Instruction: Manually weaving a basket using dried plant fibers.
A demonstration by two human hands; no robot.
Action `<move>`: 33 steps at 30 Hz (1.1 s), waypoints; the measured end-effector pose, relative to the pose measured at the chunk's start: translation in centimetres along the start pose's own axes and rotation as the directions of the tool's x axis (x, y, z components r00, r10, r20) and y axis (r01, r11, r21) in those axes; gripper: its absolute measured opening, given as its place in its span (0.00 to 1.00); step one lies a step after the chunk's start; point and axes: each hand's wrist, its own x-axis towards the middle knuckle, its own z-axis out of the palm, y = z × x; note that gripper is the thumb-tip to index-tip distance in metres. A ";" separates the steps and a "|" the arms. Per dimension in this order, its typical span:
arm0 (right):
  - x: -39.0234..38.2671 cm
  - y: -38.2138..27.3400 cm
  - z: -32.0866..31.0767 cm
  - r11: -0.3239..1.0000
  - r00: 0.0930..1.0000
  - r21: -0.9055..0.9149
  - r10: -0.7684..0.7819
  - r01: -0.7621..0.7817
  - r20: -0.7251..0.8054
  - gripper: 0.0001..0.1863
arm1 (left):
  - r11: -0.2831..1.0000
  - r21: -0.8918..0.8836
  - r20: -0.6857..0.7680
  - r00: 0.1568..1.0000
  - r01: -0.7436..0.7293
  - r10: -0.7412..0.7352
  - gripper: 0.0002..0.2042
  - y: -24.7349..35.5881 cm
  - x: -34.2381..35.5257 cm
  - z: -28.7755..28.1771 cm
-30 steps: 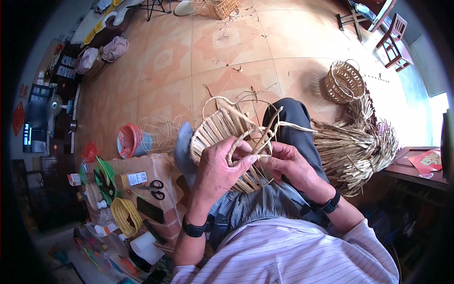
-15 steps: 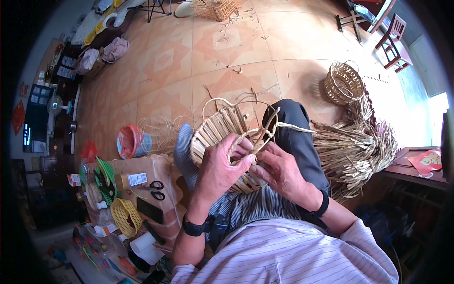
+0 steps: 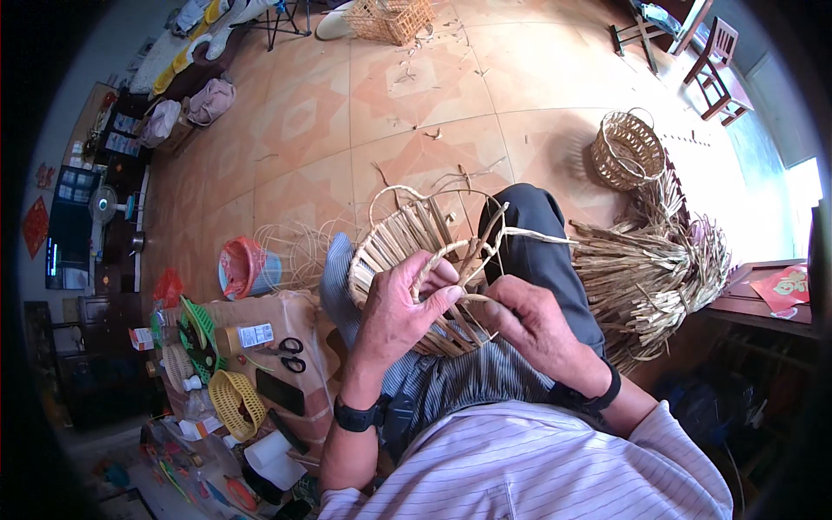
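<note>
On my lap rests a partly woven basket (image 3: 393, 249) of flat tan plant strips, tilted, with a round handle loop at its far side. My left hand (image 3: 400, 305) pinches the twisted rim cord at the basket's near right side, thumb against fingers. To its right, my right hand (image 3: 544, 325) is closed on a dry plant strand (image 3: 476, 298) stretched between the two hands. Loose strand ends stick up by the rim, and one pale twisted length (image 3: 537, 234) reaches right over my dark-trousered knee. Fingertips partly cover the gripped spot.
A large bundle of dried strips (image 3: 641, 277) lies right, below a finished basket (image 3: 626, 152). At left, a low table (image 3: 312, 347) carries scissors (image 3: 289, 355), a dark phone (image 3: 280, 392) and a yellow plastic basket (image 3: 236, 404). A bin (image 3: 251, 267) stands beyond. Scraps litter the tiles.
My right hand has moved a little right and down, away from my left, drawing the strand out straight between them. My left hand keeps its place at the rim.
</note>
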 end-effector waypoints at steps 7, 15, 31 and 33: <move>3.7 -4.6 -1.8 0.991 0.991 0.012 0.130 -0.130 0.020 0.11 | 0.997 0.078 0.051 0.999 -0.011 0.007 0.13 0.7 -0.3 0.0; 4.1 -5.6 -2.7 0.977 0.973 0.028 0.210 -0.214 0.099 0.09 | 0.993 0.097 -0.088 0.995 0.060 -0.051 0.08 0.6 -0.3 0.6; 3.3 -1.4 -0.4 0.832 0.971 -0.511 -0.237 0.214 0.020 0.09 | 0.988 -0.077 -0.076 0.987 0.136 -0.142 0.10 -0.1 0.5 0.3; 3.4 -2.0 -0.6 0.810 0.964 -0.540 -0.266 0.229 0.010 0.09 | 0.987 -0.049 -0.033 0.988 0.151 -0.152 0.12 -0.4 0.5 0.2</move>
